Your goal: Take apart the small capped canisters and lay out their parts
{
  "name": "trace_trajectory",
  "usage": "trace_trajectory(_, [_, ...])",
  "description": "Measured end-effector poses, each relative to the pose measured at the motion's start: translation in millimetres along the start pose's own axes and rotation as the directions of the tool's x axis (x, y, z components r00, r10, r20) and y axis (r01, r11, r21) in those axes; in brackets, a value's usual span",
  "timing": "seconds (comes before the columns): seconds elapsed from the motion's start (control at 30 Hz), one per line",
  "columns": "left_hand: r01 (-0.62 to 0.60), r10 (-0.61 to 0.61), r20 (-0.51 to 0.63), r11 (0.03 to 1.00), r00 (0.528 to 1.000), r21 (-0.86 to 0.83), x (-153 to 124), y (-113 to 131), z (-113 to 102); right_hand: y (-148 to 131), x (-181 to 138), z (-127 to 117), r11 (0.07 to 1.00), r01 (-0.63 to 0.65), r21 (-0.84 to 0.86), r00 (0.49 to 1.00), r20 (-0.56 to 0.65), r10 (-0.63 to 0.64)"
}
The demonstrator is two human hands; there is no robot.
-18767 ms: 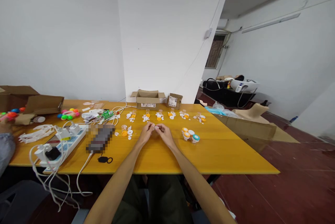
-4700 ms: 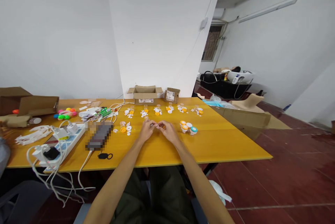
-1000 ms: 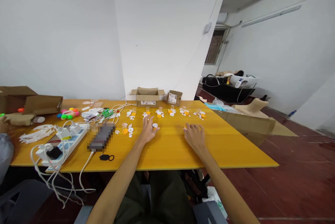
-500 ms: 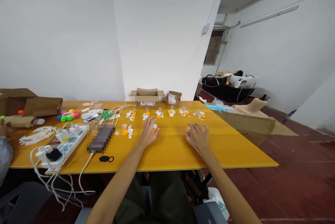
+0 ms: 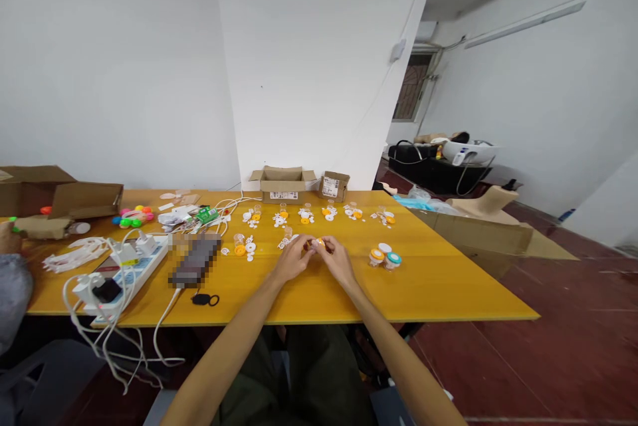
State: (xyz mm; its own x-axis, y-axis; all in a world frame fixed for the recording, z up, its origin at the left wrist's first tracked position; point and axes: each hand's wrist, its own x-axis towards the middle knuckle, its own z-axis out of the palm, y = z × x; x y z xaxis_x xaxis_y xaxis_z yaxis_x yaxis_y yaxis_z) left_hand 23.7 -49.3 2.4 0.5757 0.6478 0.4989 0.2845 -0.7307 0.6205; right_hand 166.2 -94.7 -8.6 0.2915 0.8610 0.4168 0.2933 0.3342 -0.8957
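Note:
My left hand (image 5: 293,258) and my right hand (image 5: 337,261) meet over the middle of the table, fingertips pinched together on a small orange lid (image 5: 321,241). Fingers hide much of it. Just beyond my left hand stands a clear cup (image 5: 288,232) with white pieces (image 5: 282,245) beside it. To the right of my right hand are three small clear jars, with an orange top (image 5: 376,254), a white top (image 5: 384,248) and a teal top (image 5: 393,258).
Several groups of clear cups, orange lids and white discs (image 5: 304,214) line the table's far side. Behind them stand an open carton (image 5: 282,185) and a smaller box (image 5: 333,186). A power strip (image 5: 134,273), cables and a blurred dark device (image 5: 197,263) lie left. A person's sleeve (image 5: 14,300) shows far left.
Both hands have come together at the middle. My right hand has moved left from the jars, uncovering them, and the orange lid is now between the fingers of both hands.

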Motion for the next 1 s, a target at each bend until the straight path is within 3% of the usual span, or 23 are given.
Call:
trace_trajectory(0.2, [-0.029, 0.031, 0.024, 0.996, 0.999, -0.088, 3, -1, -1, -2, -2, -11, 0.986, -0.103, 0.135, 0.989, 0.118, 0.087])
trace_trajectory(0.33, [0.021, -0.018, 0.017, 0.99, 1.0, -0.137, 3, -4, 0, 2, -2, -5, 0.978, -0.128, 0.166, 0.982, 0.159, 0.101])
trace_trajectory(0.63, [0.198, -0.2, -0.01, 0.975, 0.98, -0.103, 3, -4, -1, 9, -4, 1, 0.985, -0.017, 0.173, 0.988, 0.152, -0.01])
trace_trajectory(0.87, [0.103, -0.102, 0.019, 0.988, 0.995, -0.118, 2, -2, -2, 7, -1, -4, 0.981, -0.052, 0.186, 0.99, 0.138, 0.026])
trace_trajectory(1.0, [0.109, -0.107, 0.022, 0.989, 0.994, -0.101, 3, -2, -2, 5, -2, -4, 0.985, -0.046, 0.165, 0.99, 0.137, 0.023])
